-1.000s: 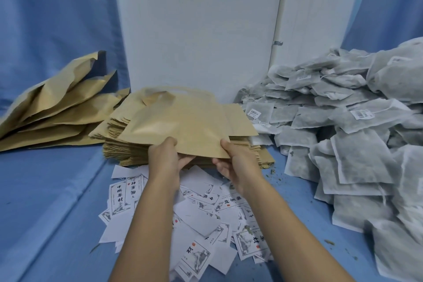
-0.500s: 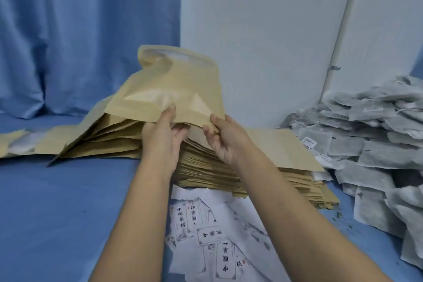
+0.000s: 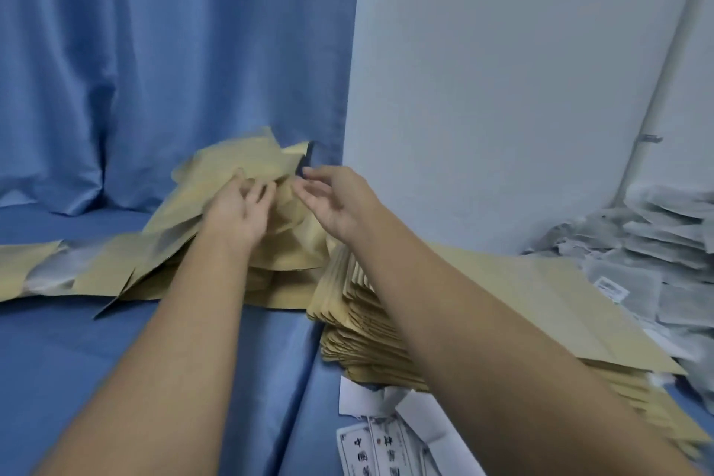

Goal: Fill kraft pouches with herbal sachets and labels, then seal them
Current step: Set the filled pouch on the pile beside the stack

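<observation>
While stretched forward over the surface [image 3: 96,340], left hand [image 3: 235,214]: palm down, fingers spread and nearly straight, laid on the topmost kraft pouch [image 3: 232,162].
Right hand [image 3: 340,201]: just right of the left hand, palm turned inward, fingers loose and apart, holding nothing; touching the pouch or hovering over it, cannot tell.
Topmost kraft pouch: crumpled, tilted up, at the far edge of the surface against the curtain [image 3: 174,50], on top of the loose pile of pouches [image 3: 116,267].
Loose pile of pouches: fanned leftward along the far edge toward the far left corner; some silvery faces showing.
Flat pouch stack [image 3: 541,301]: right of the hands, running from mid-surface toward the near right corner, partly under the right forearm; edges stepped.
Sachets [image 3: 649,243]: grey-white heap at the right edge, touching the stack's right side; small printed tags on some.
Labels [image 3: 386,444]: white slips with black print, at the near edge, just in front of the stack, partly under the right forearm.
Surface: blue cloth, lightly creased.
Curtain: blue, hanging behind the far left.
White panel [image 3: 502,89]: upright behind the stack and sachets.
</observation>
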A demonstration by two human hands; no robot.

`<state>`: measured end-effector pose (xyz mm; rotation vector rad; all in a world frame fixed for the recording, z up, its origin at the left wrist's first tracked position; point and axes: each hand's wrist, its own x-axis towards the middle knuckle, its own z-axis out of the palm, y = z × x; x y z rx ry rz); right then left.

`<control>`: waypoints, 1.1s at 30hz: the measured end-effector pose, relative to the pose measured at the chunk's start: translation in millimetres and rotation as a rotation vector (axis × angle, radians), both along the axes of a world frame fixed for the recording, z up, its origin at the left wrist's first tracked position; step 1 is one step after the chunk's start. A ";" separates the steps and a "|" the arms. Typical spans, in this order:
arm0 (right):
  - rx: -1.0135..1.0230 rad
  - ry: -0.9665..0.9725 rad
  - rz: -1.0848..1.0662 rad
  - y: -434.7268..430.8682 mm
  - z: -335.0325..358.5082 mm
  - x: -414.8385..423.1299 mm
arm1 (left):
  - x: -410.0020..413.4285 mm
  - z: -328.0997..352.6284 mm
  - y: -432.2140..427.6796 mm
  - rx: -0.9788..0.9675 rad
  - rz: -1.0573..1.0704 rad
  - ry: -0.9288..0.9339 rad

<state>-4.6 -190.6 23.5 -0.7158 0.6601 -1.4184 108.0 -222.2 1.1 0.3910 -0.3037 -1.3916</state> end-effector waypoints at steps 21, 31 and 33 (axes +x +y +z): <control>-0.285 1.998 -0.292 157.0 -110.1 -190.0 | -171.4 -58.5 174.3 0.209 0.023 -0.209; -0.290 1.593 -1.066 180.8 -132.0 -201.9 | -177.7 -71.2 195.2 0.366 0.138 -0.447; -0.376 1.452 -1.028 184.8 -132.9 -194.5 | -178.9 -69.2 196.7 0.334 -0.051 -0.518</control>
